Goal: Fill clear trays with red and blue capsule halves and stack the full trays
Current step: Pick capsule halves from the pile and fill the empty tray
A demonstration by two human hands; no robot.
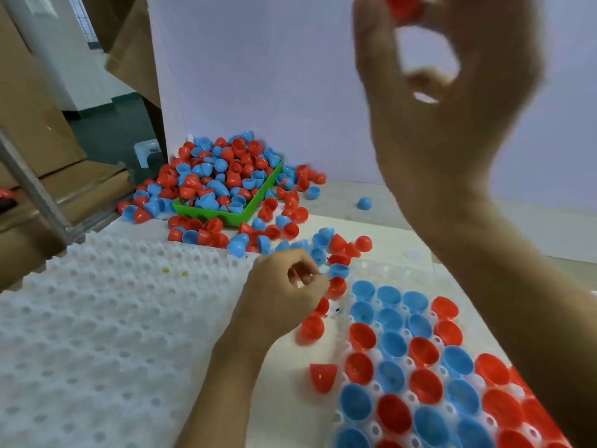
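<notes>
A: Where are the hands?

B: The right hand [452, 101] is raised high and close to the camera, blurred. Its grip is closed on a red plastic capsule half [403, 6] at the very top edge, fingers curled round it. The left hand [284, 295] is low over the white desk [403, 234], fingers bent in, fingertips just beside a blue plastic capsule half [338, 270]. Whether that grip has actually pinched it, I cannot tell.

A: And the tray being filled?

B: A clear plastic tray with round pockets [384, 265] lies at the lower right, partly under the right forearm. Most pockets in view hold red and blue halves, open side up, in mixed order. The far row, nearest the loose pieces, shows bare pockets.

A: Anything beside it?

B: A single red half [323, 376] lies tipped on the desk just left of the tray. Another red half [311, 328] sits near the left wrist. A short line of red and blue halves runs from the left fingertips toward the back.

A: Where is the supply?

B: A green plastic bin [258, 202] stands at the back left against a pale wall, heaped over with red and blue halves [219, 169]. Many have spilled round it on the desk. One blue half [364, 203] lies alone, well apart to the right.

A: And on the left?

B: A wide sheet of empty clear dimpled trays [97, 334] covers the near left of the desk. Brown cardboard [29, 118] stands beyond it.
</notes>
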